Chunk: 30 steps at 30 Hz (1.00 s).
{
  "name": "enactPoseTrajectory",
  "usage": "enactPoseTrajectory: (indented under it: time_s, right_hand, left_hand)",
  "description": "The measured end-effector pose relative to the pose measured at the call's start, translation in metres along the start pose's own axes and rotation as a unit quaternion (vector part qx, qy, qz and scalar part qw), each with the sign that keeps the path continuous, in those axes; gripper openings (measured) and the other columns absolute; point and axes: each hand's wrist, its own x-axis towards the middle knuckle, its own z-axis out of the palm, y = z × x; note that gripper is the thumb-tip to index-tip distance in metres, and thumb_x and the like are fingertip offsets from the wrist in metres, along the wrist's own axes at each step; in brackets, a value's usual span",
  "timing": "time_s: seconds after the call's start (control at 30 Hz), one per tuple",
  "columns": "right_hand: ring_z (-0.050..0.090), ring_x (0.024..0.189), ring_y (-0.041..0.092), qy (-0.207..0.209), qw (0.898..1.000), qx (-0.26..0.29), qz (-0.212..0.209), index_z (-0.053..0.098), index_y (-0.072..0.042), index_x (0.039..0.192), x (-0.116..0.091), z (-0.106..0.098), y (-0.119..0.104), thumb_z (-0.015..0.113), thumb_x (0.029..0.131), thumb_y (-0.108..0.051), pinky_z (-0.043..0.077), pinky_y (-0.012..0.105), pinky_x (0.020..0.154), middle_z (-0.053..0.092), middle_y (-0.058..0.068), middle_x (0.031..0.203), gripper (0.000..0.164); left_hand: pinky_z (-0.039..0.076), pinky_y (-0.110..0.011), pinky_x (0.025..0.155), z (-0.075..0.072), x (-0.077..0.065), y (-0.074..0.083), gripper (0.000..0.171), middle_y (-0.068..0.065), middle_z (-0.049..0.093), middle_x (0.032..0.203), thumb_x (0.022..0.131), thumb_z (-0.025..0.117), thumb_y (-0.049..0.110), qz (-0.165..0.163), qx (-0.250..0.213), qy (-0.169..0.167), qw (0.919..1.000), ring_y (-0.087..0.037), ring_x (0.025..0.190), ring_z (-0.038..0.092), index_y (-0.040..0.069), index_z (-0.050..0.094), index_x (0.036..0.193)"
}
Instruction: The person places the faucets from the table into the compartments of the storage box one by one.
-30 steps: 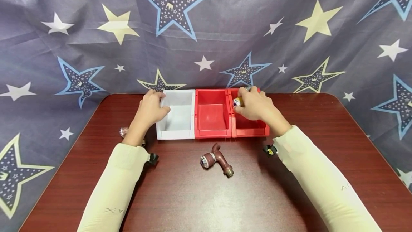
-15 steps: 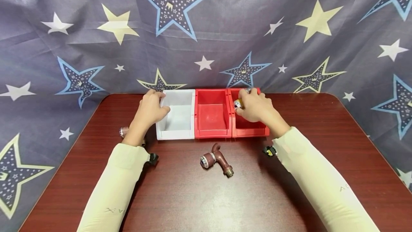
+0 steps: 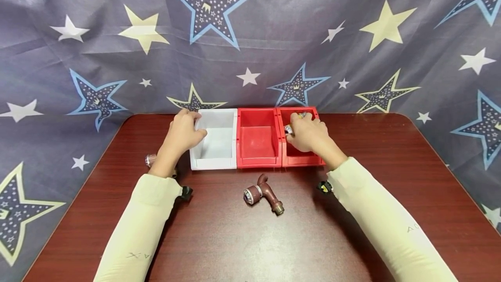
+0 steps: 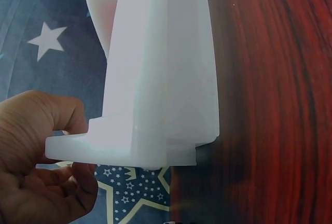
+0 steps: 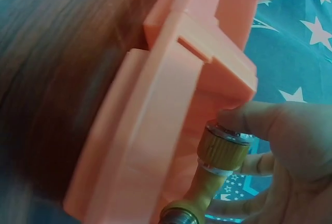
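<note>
My right hand (image 3: 309, 134) grips a yellow tap (image 5: 215, 154) with a ribbed knob and clear faceted cap. In the head view the hand covers most of this tap, leaving the shiny cap at its left. Hand and tap are over the right red bin (image 3: 303, 160), inside its rim in this view. My left hand (image 3: 184, 129) pinches the left side rim of the white bin (image 3: 213, 164), thumb inside; the left wrist view shows fingers (image 4: 83, 182) curled at the rim. A brown tap (image 3: 268, 193) lies on the table in front of the bins.
A middle red bin (image 3: 258, 142) stands between the white bin and the right red one, all side by side. Another brown tap (image 3: 150, 160) lies left of the white bin, partly hidden by my left wrist. Behind the table (image 3: 235, 238) hangs a star-patterned cloth (image 3: 250, 55).
My right hand has moved slightly toward me and lower over the right red bin, tap still held. The left hand and the bins have stayed in place.
</note>
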Motion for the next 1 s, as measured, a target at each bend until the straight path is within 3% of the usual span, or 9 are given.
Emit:
enactPoseTrajectory:
  time_s: [0.43, 1.0]
  right_hand:
    - [0.061, 0.093, 0.044, 0.01, 1.0, 0.003, -0.001, 0.052, -0.004, 0.114, 0.001, 0.015, 0.0, 0.067, 0.094, -0.028, 0.052, 0.059, 0.083, 0.055, 0.025, 0.107, 0.035]
    - [0.061, 0.105, 0.046, -0.035, 0.999, 0.028, 0.007, 0.053, -0.004, 0.118, 0.007, 0.025, 0.001, 0.065, 0.094, -0.028, 0.05, 0.06, 0.09, 0.057, 0.026, 0.116, 0.036]
  left_hand:
    - [0.045, -0.064, 0.093, 0.002, 0.001, -0.001, 0.054, -0.028, 0.059, 0.122, 0.077, 0.07, 0.017, 0.0, 0.001, 0.002, 1.0, -0.049, 0.113, 0.057, -0.009, 0.066, 0.125]
    - [0.046, -0.064, 0.092, 0.002, 0.001, -0.003, 0.054, -0.029, 0.059, 0.122, 0.076, 0.07, 0.017, 0.008, 0.003, 0.004, 1.0, -0.049, 0.113, 0.058, -0.009, 0.067, 0.124]
